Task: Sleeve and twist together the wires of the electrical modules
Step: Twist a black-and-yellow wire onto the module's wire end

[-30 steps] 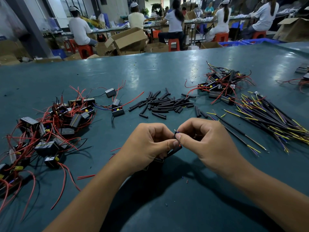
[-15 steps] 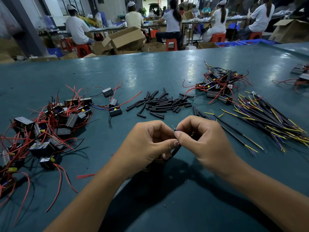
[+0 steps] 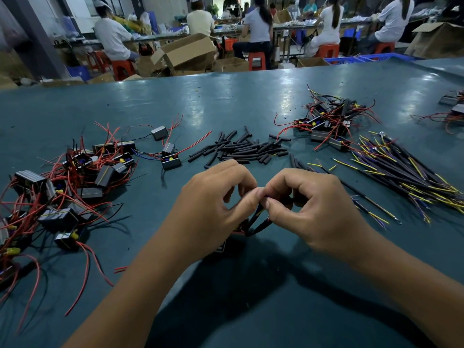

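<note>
Both hands meet above the near middle of the green table [image 3: 226, 91]; the left hand [image 3: 213, 207] has its thumb and first finger pressed together on the top ends of the wires [image 3: 254, 217], and the right hand [image 3: 308, 209] pinches the same ends from the other side, so the fingertips of the two hands touch each other; the other fingers of both hands are curled. The wires are dark with a little yellow and red showing; they run down from the fingertips to a small module [image 3: 227, 243], which lies on the table just under the left hand and is mostly hidden by it; I cannot tell if a sleeve is already on these wires.

Behind the hands lies a loose heap of short black sleeves [image 3: 241, 149]; to the left is a pile of modules with red wires [image 3: 75, 187], spread toward the table's edge; to the far right is a second pile of modules [image 3: 326, 121], and just beside it, nearer, a bundle of black leads with yellow and purple ends [image 3: 401, 177]. Beyond the table, people in white shirts [image 3: 110, 33] sit on red stools at other benches, near open cardboard boxes [image 3: 188, 51].
</note>
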Demonstrator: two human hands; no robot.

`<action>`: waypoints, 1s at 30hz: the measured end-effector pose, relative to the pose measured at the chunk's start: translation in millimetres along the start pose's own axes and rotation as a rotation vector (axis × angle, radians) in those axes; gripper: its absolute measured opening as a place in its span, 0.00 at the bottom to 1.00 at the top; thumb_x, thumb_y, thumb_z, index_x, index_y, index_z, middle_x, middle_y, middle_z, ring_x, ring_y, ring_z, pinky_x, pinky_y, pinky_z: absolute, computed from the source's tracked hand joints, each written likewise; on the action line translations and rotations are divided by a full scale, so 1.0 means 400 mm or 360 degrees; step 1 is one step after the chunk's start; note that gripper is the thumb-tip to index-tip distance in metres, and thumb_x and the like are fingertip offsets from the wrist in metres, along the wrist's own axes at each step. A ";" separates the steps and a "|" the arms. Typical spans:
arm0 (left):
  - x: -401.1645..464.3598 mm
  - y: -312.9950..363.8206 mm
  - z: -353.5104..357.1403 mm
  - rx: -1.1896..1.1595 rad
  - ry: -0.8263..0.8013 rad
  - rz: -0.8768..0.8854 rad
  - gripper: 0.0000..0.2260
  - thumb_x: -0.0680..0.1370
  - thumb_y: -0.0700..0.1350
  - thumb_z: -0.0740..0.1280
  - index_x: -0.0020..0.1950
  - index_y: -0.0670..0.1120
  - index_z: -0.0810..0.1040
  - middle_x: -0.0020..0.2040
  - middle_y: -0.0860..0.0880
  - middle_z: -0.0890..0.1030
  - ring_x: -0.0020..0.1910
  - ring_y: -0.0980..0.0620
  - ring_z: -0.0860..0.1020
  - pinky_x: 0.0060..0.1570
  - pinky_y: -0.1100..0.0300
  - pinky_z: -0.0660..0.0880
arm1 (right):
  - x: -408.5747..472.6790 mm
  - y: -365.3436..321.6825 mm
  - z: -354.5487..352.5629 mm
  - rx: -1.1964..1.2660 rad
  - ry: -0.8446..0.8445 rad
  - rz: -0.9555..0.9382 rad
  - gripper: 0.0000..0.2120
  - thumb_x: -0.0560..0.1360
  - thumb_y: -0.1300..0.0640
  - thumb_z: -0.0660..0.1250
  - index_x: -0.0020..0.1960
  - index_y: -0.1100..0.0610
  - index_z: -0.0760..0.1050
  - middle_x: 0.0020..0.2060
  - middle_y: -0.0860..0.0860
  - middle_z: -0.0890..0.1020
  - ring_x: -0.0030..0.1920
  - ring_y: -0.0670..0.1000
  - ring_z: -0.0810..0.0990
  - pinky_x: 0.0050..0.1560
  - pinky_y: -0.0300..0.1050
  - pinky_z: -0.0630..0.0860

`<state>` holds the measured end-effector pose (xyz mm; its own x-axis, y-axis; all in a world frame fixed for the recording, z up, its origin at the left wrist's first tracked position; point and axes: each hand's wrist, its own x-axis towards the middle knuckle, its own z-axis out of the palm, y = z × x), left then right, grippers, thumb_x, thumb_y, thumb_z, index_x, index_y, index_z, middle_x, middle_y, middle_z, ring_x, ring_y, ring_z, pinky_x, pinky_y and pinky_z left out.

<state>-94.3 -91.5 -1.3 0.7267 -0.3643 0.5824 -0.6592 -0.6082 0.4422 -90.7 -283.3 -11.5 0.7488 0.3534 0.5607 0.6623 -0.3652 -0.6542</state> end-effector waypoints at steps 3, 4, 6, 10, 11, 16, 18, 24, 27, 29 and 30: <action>-0.003 0.010 0.001 -0.0077 -0.0123 -0.0165 0.08 0.78 0.52 0.65 0.41 0.51 0.75 0.36 0.59 0.74 0.33 0.56 0.70 0.33 0.67 0.63 | 0.000 -0.006 -0.002 -0.0112 -0.0017 -0.0056 0.01 0.71 0.61 0.70 0.41 0.58 0.80 0.33 0.46 0.80 0.35 0.47 0.78 0.37 0.40 0.73; -0.003 0.014 0.001 -0.0110 -0.0148 -0.0207 0.08 0.78 0.51 0.64 0.40 0.52 0.74 0.35 0.60 0.74 0.32 0.57 0.70 0.31 0.68 0.63 | -0.001 -0.008 -0.002 -0.0126 -0.0015 -0.0066 0.01 0.71 0.61 0.70 0.41 0.58 0.80 0.33 0.46 0.81 0.35 0.48 0.78 0.37 0.41 0.74; -0.003 0.023 0.002 -0.0212 -0.0193 -0.0292 0.09 0.77 0.49 0.64 0.37 0.53 0.73 0.31 0.61 0.73 0.29 0.59 0.70 0.29 0.70 0.63 | -0.002 -0.011 -0.002 -0.0123 -0.0008 -0.0080 0.01 0.71 0.61 0.70 0.40 0.58 0.80 0.33 0.46 0.81 0.35 0.48 0.78 0.37 0.42 0.74; 0.002 0.031 0.009 -0.0565 -0.0212 -0.0663 0.11 0.72 0.46 0.63 0.30 0.46 0.71 0.24 0.57 0.66 0.24 0.59 0.62 0.25 0.68 0.59 | -0.004 -0.013 0.002 -0.0207 -0.0034 -0.0110 0.02 0.71 0.60 0.71 0.40 0.58 0.79 0.33 0.46 0.80 0.35 0.48 0.77 0.38 0.45 0.74; 0.004 0.031 0.011 -0.0678 -0.0231 -0.0820 0.11 0.70 0.46 0.63 0.28 0.46 0.70 0.25 0.54 0.66 0.24 0.56 0.61 0.25 0.65 0.58 | -0.005 -0.013 0.004 -0.0240 -0.0050 -0.0122 0.02 0.71 0.60 0.71 0.40 0.58 0.79 0.34 0.45 0.80 0.35 0.47 0.77 0.38 0.46 0.74; 0.003 0.018 0.009 -0.0945 -0.0277 -0.0986 0.10 0.69 0.47 0.64 0.28 0.46 0.74 0.27 0.49 0.69 0.25 0.53 0.62 0.25 0.62 0.58 | -0.006 -0.011 0.006 -0.0213 -0.0063 -0.0105 0.03 0.71 0.59 0.71 0.39 0.56 0.79 0.33 0.43 0.79 0.35 0.45 0.76 0.38 0.39 0.73; -0.001 0.002 -0.008 -0.0756 -0.0204 -0.0606 0.05 0.74 0.45 0.66 0.39 0.49 0.79 0.31 0.54 0.74 0.28 0.52 0.68 0.27 0.60 0.65 | -0.003 -0.010 0.003 -0.0163 -0.0054 -0.0074 0.03 0.71 0.60 0.71 0.39 0.57 0.79 0.32 0.44 0.79 0.35 0.45 0.76 0.38 0.34 0.71; -0.001 -0.028 -0.039 -0.0360 -0.0270 -0.0040 0.10 0.74 0.40 0.73 0.53 0.51 0.83 0.49 0.53 0.79 0.41 0.48 0.76 0.38 0.55 0.73 | -0.001 -0.009 -0.002 -0.0108 -0.0062 -0.0029 0.03 0.71 0.60 0.71 0.39 0.57 0.79 0.32 0.43 0.79 0.34 0.44 0.76 0.38 0.29 0.68; -0.001 -0.035 -0.035 -0.0302 -0.0259 0.0000 0.08 0.74 0.44 0.75 0.52 0.49 0.84 0.48 0.54 0.80 0.41 0.49 0.76 0.38 0.56 0.73 | -0.002 -0.009 -0.002 -0.0080 -0.0062 -0.0021 0.03 0.71 0.59 0.71 0.39 0.56 0.79 0.32 0.43 0.79 0.34 0.44 0.77 0.38 0.29 0.68; 0.001 -0.036 -0.032 -0.0270 -0.0233 0.0020 0.07 0.74 0.48 0.74 0.50 0.48 0.84 0.46 0.53 0.81 0.40 0.49 0.76 0.37 0.55 0.73 | -0.002 -0.008 -0.004 -0.0072 -0.0067 -0.0013 0.03 0.71 0.59 0.71 0.39 0.57 0.80 0.32 0.44 0.80 0.34 0.45 0.77 0.37 0.30 0.69; 0.003 -0.035 -0.031 -0.0253 -0.0223 0.0036 0.07 0.75 0.49 0.73 0.49 0.47 0.84 0.45 0.53 0.81 0.40 0.50 0.76 0.37 0.56 0.72 | -0.002 -0.007 -0.004 -0.0066 -0.0068 -0.0010 0.03 0.71 0.60 0.71 0.39 0.57 0.80 0.32 0.44 0.80 0.34 0.45 0.77 0.37 0.31 0.69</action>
<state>-86.5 -74.7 1.7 0.7237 -0.4780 0.4977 -0.6899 -0.4838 0.5386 -93.1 -283.7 -9.3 0.7435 0.3919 0.5419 0.6681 -0.3982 -0.6286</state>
